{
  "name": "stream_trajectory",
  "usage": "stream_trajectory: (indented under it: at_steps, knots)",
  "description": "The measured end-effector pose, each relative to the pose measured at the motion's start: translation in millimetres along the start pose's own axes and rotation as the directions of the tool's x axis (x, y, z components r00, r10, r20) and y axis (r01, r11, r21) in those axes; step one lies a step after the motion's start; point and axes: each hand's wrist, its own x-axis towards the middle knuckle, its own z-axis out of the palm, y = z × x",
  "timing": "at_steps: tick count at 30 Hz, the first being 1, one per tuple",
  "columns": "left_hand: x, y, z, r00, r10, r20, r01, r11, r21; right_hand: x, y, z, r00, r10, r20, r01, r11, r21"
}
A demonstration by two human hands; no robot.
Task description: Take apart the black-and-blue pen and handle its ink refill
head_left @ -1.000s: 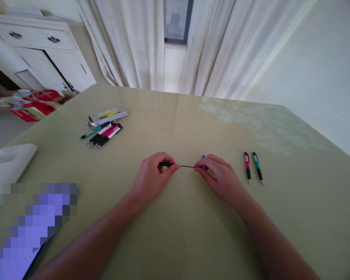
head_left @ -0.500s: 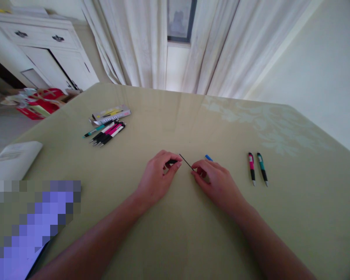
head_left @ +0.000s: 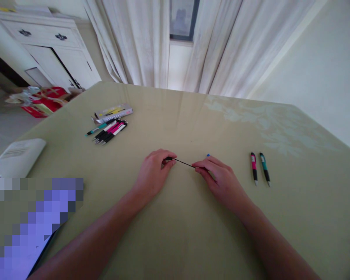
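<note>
Thin dark rod (head_left: 184, 163), pinched by the right hand (head_left: 218, 175) and extending leftward from that grip; its far end, angled clear earlier, now apparently meets the black piece (head_left: 168, 158) the left hand (head_left: 155, 170) pinches, bringing both into line

Pale curtains (head_left: 137, 42) flank a window (head_left: 183, 17); cabinet (head_left: 48, 41) left.

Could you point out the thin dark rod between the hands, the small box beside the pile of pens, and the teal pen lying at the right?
Thin dark rod (head_left: 184, 163): head view, middle of its bare length.
Small box (head_left: 113, 111): head view, upper face.
Teal pen (head_left: 265, 168): head view, middle of the barrel.
</note>
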Motion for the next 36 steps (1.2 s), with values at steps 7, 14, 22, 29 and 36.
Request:
stream_trajectory:
  at_steps: [7,14,22,29,36]
  knots:
    - [2,0,-2.6,1.0,0.007,0.006,-0.007,0.999,-0.032,1,1,-6,0.998,0.051,-0.036,-0.052,0.999,-0.006]
    - [5,-2,-3.1,0.987,-0.057,-0.151,0.035,0.989,-0.143,0,-2,-8,0.993,0.105,-0.059,-0.106,0.994,-0.008]
    - [4,-4,1.0,0.992,-0.029,-0.123,-0.011,0.949,-0.315,-2,-17,4,0.992,0.114,0.052,-0.114,0.993,0.008]
    - [0,1,5.1,1.0,0.009,0.016,-0.003,0.924,-0.383,-1,-21,4,0.991,0.135,-0.01,-0.133,0.984,0.121]
    - [-4,7,4.6,0.995,0.007,0.095,0.026,0.938,-0.345,0,-21,7,0.998,0.069,-0.012,-0.067,0.992,0.11]
